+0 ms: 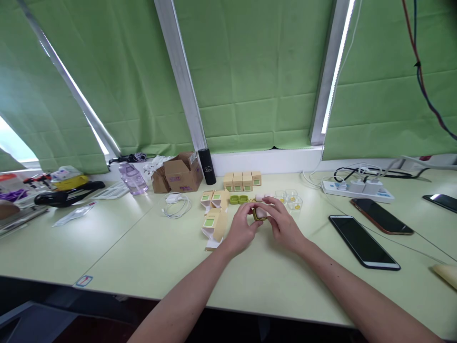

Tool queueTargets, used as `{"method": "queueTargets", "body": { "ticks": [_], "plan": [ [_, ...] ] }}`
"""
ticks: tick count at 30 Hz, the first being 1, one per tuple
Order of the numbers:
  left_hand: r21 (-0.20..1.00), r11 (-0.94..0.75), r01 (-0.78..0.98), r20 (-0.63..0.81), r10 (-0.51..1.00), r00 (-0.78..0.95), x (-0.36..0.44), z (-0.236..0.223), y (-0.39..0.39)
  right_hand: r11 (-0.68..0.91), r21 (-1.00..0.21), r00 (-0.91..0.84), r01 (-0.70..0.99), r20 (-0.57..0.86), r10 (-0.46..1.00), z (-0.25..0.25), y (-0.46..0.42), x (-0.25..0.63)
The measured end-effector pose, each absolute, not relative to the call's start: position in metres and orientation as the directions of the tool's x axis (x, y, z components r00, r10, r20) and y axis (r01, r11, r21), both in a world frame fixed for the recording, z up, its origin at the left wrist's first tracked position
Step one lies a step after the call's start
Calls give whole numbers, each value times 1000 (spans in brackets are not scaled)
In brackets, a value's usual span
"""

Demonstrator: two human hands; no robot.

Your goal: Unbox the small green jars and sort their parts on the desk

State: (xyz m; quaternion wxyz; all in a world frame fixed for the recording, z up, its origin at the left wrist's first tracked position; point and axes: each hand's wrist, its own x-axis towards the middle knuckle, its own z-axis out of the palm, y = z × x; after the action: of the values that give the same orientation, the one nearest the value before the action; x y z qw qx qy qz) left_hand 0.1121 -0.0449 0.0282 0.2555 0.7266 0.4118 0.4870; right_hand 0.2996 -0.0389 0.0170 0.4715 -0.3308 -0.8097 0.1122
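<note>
Both of my hands meet over the table around a small olive-green case (255,215) with a pale pink, rounded piece (261,213) in it. My left hand (243,227) grips the case from the left, thumb and fingers closed on it. From the right, my right hand (283,223) has its fingers bent over the top and edge of the same case. Just beyond lie green square cases (238,199), a pale pink piece (260,197) partly behind my fingers, and several clear plastic boxes (291,196) with yellow bits inside.
Opened kraft boxes (214,221) lie left of my hands; closed ones (243,181) stand behind. Further left are a white cable (177,206), a cardboard box (182,174), a black bottle (207,166) and a purple bottle (133,178). Phones (364,242) and a power strip (359,190) are right.
</note>
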Motion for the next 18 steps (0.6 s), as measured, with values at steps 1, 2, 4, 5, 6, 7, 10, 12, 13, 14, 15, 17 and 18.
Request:
{"method": "queueTargets", "body": {
  "ticks": [1, 2, 4, 5, 6, 7, 10, 12, 13, 14, 15, 17, 18],
  "plan": [
    [770, -526, 361, 502, 849, 166, 113, 28, -45, 744, -528, -292, 410, 696, 656, 17, -39, 299],
    [766, -525, 371, 509, 848, 148, 113, 28, -45, 727, -568, -245, 385, 697, 674, 17, -39, 297],
    [753, -530, 389, 528, 840, 123, 114, 26, -44, 674, -658, -169, 337, 662, 731, 17, -40, 294],
    [743, -537, 400, 541, 833, 114, 115, 25, -44, 635, -704, -143, 318, 626, 766, 17, -41, 292],
    [728, -548, 413, 557, 823, 111, 116, 23, -44, 593, -746, -126, 304, 585, 801, 18, -41, 290],
    [707, -565, 426, 576, 809, 117, 117, 22, -44, 555, -777, -122, 296, 546, 829, 18, -42, 288],
    [630, -633, 450, 633, 754, 174, 119, 20, -47, 514, -806, -131, 295, 499, 857, 21, -45, 285],
    [605, -660, 446, 645, 734, 211, 119, 22, -50, 533, -785, -137, 317, 518, 844, 22, -45, 285],
    [605, -664, 439, 640, 734, 227, 118, 24, -52, 549, -766, -139, 334, 536, 832, 22, -45, 287],
    [610, -668, 427, 633, 735, 245, 117, 26, -53, 571, -740, -145, 356, 559, 816, 22, -44, 288],
    [616, -672, 411, 627, 734, 261, 116, 28, -54, 594, -707, -154, 383, 586, 796, 21, -43, 290],
    [636, -675, 374, 624, 735, 265, 115, 30, -54, 642, -626, -175, 443, 642, 747, 18, -41, 293],
    [652, -669, 355, 623, 741, 251, 115, 30, -53, 662, -584, -186, 470, 668, 721, 17, -40, 295]
  ]
}}
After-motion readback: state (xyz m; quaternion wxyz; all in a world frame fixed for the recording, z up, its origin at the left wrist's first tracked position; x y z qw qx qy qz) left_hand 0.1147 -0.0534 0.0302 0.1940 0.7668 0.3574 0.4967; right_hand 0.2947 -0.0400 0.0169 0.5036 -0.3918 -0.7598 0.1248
